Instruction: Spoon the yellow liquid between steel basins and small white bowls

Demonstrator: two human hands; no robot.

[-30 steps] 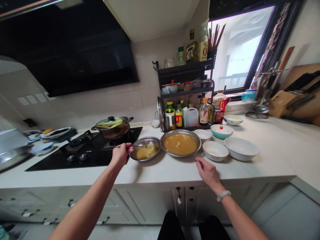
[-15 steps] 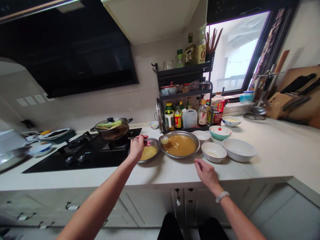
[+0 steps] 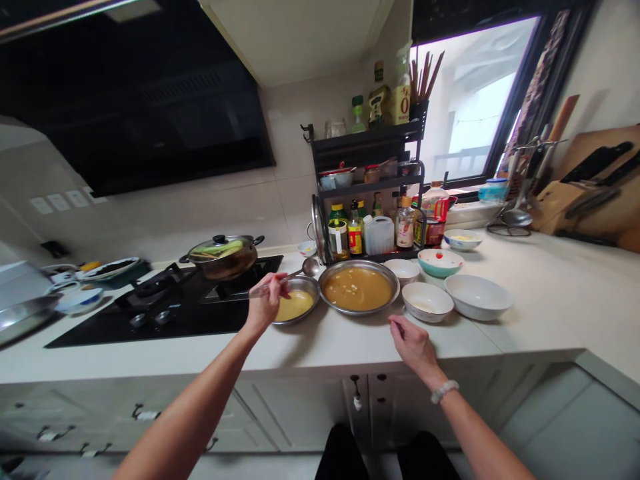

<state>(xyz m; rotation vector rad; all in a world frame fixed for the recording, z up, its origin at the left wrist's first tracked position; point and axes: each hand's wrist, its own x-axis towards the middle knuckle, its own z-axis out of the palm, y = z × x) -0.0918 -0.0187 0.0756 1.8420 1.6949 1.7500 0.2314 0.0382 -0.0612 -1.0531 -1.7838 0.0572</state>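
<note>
My left hand (image 3: 264,301) is closed around the handle of a metal spoon (image 3: 293,274), whose bowl is raised above the gap between two steel dishes. The small steel dish (image 3: 296,301) under my hand holds yellow liquid. The larger steel dish (image 3: 359,288) to its right holds brown-yellow liquid with pale bits. My right hand (image 3: 413,344) rests on the white counter (image 3: 330,337) in front of the large dish, fingers loosely curled with nothing visible in them.
A lidded pot (image 3: 223,254) sits on the black hob (image 3: 165,300). Several white bowls (image 3: 477,296) and a patterned bowl (image 3: 440,262) stand right of the dishes. Behind is a black rack of bottles (image 3: 370,200); knives and boards (image 3: 595,187) lean at the far right.
The spoon left the small dish, moved over the large dish's edge with liquid in it, and now stands lifted and drawn back with its bowl tilted up. My right hand stayed put.
</note>
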